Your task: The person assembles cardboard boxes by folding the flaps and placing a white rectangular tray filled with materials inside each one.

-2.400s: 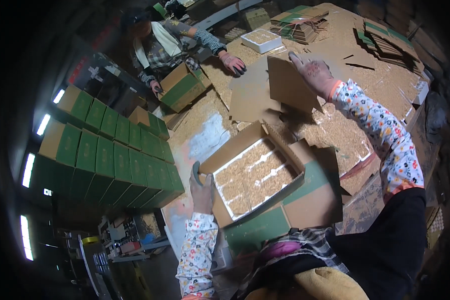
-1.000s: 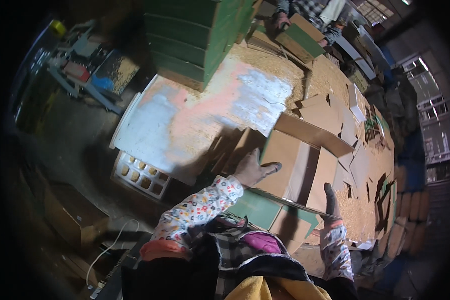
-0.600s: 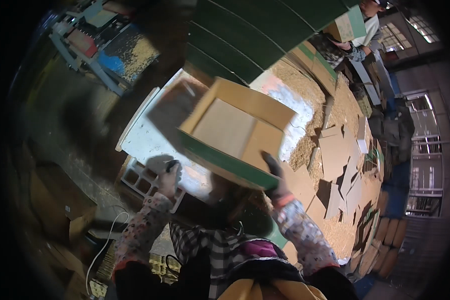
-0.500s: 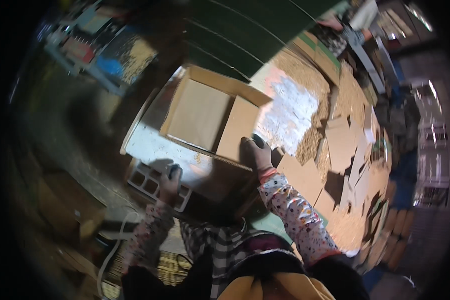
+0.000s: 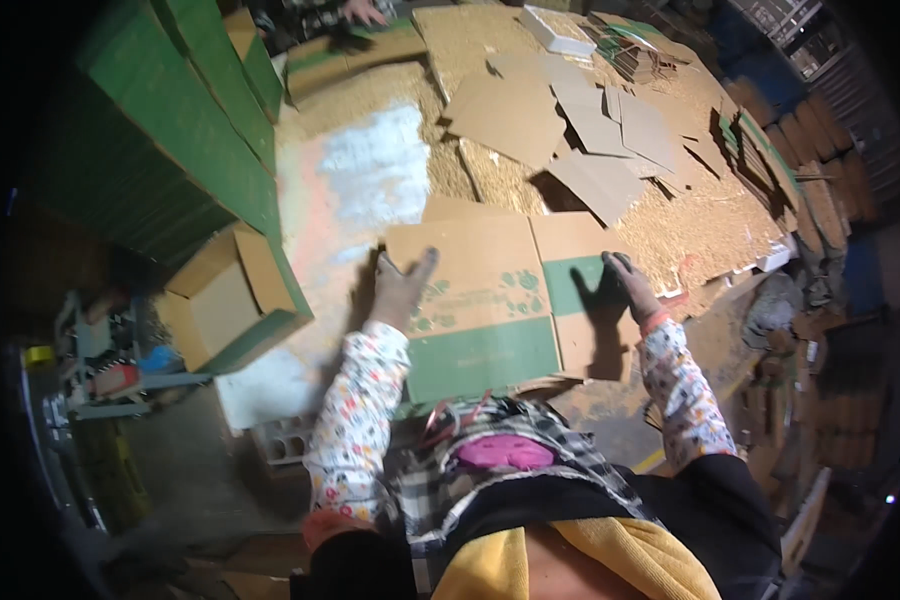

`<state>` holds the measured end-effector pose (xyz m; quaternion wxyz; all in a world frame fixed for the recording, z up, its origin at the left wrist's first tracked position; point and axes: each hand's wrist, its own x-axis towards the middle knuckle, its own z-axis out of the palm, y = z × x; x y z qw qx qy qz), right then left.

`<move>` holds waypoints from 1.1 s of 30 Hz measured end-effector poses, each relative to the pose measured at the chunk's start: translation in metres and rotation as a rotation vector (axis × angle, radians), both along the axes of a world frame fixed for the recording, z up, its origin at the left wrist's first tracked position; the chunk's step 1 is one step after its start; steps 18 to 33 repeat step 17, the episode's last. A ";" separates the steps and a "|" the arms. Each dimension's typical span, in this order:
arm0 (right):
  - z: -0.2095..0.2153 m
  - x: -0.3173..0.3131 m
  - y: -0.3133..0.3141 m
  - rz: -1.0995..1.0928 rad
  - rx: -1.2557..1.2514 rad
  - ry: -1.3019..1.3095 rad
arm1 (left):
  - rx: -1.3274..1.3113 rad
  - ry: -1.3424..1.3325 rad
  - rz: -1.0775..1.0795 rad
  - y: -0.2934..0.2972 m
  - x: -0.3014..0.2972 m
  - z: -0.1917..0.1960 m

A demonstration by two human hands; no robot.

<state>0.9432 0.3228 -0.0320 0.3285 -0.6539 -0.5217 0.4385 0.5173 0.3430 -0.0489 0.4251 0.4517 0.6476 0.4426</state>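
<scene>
A flat folded carton (image 5: 475,275), brown with a green band and green printed shapes, lies in front of me. At its left edge is my left hand (image 5: 400,290), in a dark-fingered glove, thumb and fingers apart. My right hand (image 5: 632,288), also gloved, is over the carton's right panel with its fingers spread, and its shadow falls on the cardboard. Whether either hand touches the carton I cannot tell. Off to the left, an open-topped cardboard box (image 5: 220,305) with a green side sits tilted in view.
Tall green cartons (image 5: 170,130) stand at the far left. Loose cardboard sheets (image 5: 510,115) lie across a wide bed of brown granules (image 5: 715,215). A white tray (image 5: 558,32) rests at the back, near another person's hand (image 5: 365,12). A grey hollow block (image 5: 282,440) is at lower left.
My view has swung right, so the open box now appears at left. My right hand has left that box. Both hands have moved to the flat folded carton.
</scene>
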 end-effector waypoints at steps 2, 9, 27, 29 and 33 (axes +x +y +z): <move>0.074 0.008 0.000 -0.143 0.010 0.575 | 0.167 0.082 -0.128 -0.015 0.063 0.087; 0.187 0.061 0.043 -0.353 0.584 0.228 | 0.644 -0.446 -0.107 -0.097 0.084 0.268; 0.142 0.118 0.026 0.113 0.626 0.293 | 0.435 -0.437 -0.051 -0.196 0.092 0.273; 0.142 0.118 0.026 0.113 0.626 0.293 | 0.435 -0.437 -0.051 -0.196 0.092 0.273; 0.142 0.118 0.026 0.113 0.626 0.293 | 0.435 -0.437 -0.051 -0.196 0.092 0.273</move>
